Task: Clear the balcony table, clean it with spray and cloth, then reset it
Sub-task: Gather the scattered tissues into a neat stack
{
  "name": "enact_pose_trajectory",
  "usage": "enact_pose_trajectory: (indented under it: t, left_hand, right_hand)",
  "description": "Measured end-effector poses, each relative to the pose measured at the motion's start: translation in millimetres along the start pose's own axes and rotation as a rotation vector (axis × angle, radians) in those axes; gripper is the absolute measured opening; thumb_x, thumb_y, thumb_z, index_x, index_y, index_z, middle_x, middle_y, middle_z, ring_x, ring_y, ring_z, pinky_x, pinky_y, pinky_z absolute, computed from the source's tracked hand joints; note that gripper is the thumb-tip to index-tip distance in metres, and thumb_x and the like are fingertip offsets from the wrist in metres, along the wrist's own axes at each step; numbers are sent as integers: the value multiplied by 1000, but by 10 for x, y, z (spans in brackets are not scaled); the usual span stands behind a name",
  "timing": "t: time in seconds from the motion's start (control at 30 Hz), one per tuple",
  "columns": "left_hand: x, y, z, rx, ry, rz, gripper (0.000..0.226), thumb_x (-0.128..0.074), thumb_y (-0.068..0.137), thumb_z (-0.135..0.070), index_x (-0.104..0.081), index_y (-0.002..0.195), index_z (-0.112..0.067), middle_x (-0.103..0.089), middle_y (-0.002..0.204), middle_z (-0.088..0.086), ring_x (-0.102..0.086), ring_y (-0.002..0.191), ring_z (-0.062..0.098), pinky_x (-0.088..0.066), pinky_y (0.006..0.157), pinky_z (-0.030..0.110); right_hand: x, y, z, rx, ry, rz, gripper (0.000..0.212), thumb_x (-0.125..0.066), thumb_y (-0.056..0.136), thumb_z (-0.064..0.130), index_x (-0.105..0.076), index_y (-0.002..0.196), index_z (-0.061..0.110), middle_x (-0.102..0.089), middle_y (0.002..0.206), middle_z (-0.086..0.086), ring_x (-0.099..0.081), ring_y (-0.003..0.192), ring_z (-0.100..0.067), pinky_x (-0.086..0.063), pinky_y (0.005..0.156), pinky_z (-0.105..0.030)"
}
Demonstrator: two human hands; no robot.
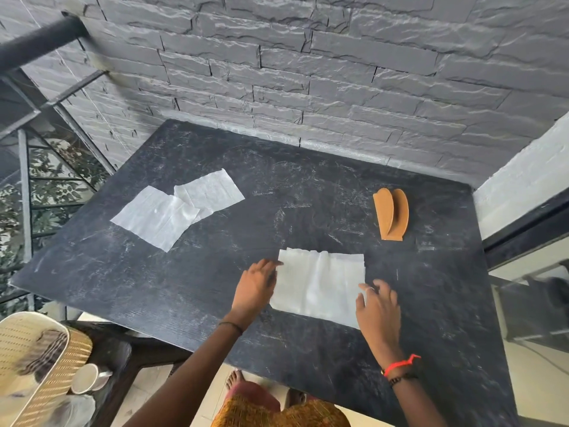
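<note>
A black scuffed table fills the view. A white napkin lies flat near the front edge. My left hand rests with straight fingers on the napkin's left edge. My right hand touches its right edge, fingers spread. Two more white napkins lie overlapping at the left: one nearer, one farther. An empty brown wooden napkin holder stands at the right.
A dark stone-clad wall backs the table. A metal railing runs along the left. At the lower left a dark chair carries a woven tray and a white cup.
</note>
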State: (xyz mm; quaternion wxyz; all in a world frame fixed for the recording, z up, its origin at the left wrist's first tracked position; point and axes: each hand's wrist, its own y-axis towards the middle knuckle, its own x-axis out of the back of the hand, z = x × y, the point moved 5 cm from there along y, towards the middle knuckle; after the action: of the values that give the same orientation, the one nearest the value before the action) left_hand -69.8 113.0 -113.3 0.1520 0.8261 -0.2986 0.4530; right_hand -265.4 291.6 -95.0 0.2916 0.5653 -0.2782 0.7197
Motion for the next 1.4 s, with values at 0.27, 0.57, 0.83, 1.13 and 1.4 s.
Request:
enact_pose_trajectory:
  t: [0.27,0.57,0.83,1.13,1.4]
  left_hand:
    - [-374,106,57,-143,478,317,52,-24,104,-40,-18,153,-25,-14,161,-10,-9,149,10,5,118,51]
    - [-252,119,183,-139,429,291,51,-27,103,-41,-25,151,-25,-19,160,-11,-11,149,8,3,118,52]
    - [784,503,1002,80,252,-42,30,-36,101,-31,-59,119,-26,-57,123,-7,-53,117,16,-30,99,35]
    - [1818,792,2588,376,211,-219,29,-44,95,-9,-68,111,-15,-64,114,7,-61,106,31,-37,83,38]
    - [2024,1258,3131,454,195,-169,39,-45,97,-9,-49,136,-9,-50,135,14,-51,120,35,-38,93,44]
  right_hand:
    - [-522,149,202,215,-158,302,64,-25,100,49,-4,153,20,2,161,-9,-2,149,-24,-12,120,-45]
    - [-368,236,432,83,-222,195,58,-33,99,47,-27,148,16,-21,156,-14,-16,146,-27,-19,117,-45]
    - [-231,671,1790,186,381,123,11,-59,90,15,-66,95,7,-68,99,-10,-57,100,-30,-43,86,-35]
    - [-698,1121,3579,293,448,310,17,-53,85,3,-70,84,3,-72,89,-16,-65,88,-33,-48,76,-37]
    - [-1109,1271,4374,357,306,351,22,-51,93,10,-59,109,-1,-59,114,-19,-50,114,-33,-40,94,-38]
